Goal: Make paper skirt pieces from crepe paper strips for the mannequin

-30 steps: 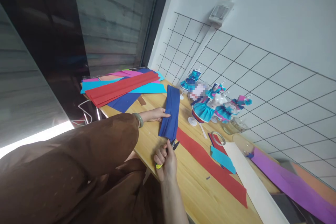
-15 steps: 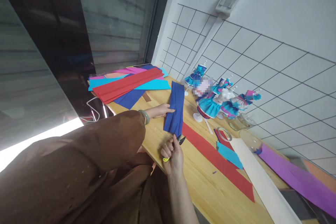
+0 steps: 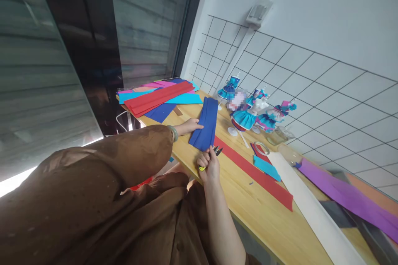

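Observation:
My left hand (image 3: 189,126) is closed on the left edge of a folded strip of dark blue crepe paper (image 3: 207,118), thumb on top. In my right hand (image 3: 209,165) is a small pair of snips (image 3: 218,150) with dark blades and a yellow end, blades pointing away to the right. The thumb and forefinger of this hand touch the near end of the blue paper. Under and beside that end, a long red paper strip (image 3: 255,173) runs along the table to the right.
Crepe paper sheets in red (image 3: 160,97), blue and pink are piled at the table's far left. Small dress-form figures (image 3: 245,118) in turquoise skirts stand along the wall. A tape roll (image 3: 261,148), glass jar (image 3: 280,135), white strip (image 3: 306,198) and purple strip (image 3: 332,192) lie right.
The near end of the blue paper has swung slightly left. My right hand has moved up with the snips, close to the paper's corner. The view has shifted a little.

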A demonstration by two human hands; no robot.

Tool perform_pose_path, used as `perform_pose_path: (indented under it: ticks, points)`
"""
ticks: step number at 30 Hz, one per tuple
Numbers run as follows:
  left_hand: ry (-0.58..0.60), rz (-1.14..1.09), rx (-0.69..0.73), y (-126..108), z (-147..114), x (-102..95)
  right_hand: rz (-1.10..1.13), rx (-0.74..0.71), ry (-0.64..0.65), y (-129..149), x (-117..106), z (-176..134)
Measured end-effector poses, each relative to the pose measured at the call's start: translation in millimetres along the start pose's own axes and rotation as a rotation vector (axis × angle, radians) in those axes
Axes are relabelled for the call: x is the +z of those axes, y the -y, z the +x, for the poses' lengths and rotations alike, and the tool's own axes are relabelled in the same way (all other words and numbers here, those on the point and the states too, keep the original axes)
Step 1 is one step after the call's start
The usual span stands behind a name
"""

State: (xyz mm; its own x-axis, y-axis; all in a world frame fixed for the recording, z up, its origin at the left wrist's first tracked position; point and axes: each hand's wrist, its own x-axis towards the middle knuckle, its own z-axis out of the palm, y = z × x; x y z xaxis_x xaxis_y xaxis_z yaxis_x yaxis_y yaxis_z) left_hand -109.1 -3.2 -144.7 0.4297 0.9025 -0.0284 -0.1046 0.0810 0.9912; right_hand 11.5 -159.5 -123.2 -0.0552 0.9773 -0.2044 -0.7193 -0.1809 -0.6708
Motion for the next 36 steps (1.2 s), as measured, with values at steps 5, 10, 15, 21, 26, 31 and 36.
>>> perform_pose_path:
  ticks: [5,10,15,21,26,31,36]
  points:
    - [-0.040,0.028,0.006,-1,-2,3.3,0.006,-0.002,0.020,-1,-2,1]
    - [-0.066,-0.002,-0.015,-5,-5,6.7,0.019,0.012,0.024,0,-4,3]
    - [-0.064,-0.076,-0.016,-6,-7,6.3,0.004,0.021,0.021,0,-3,1]
    - [-0.026,-0.197,0.008,-5,-3,0.2,-0.028,0.013,-0.014,-4,0,1]
    - [0.002,-0.293,-0.012,-10,-3,-1.7,-0.062,0.032,-0.071,-5,3,-2]
    - [-0.018,-0.346,-0.046,-14,-3,-0.2,-0.245,0.206,-0.111,2,12,-7]
    - [-0.058,-0.385,-0.087,-14,2,0.5,-0.362,0.182,-0.158,13,9,6]
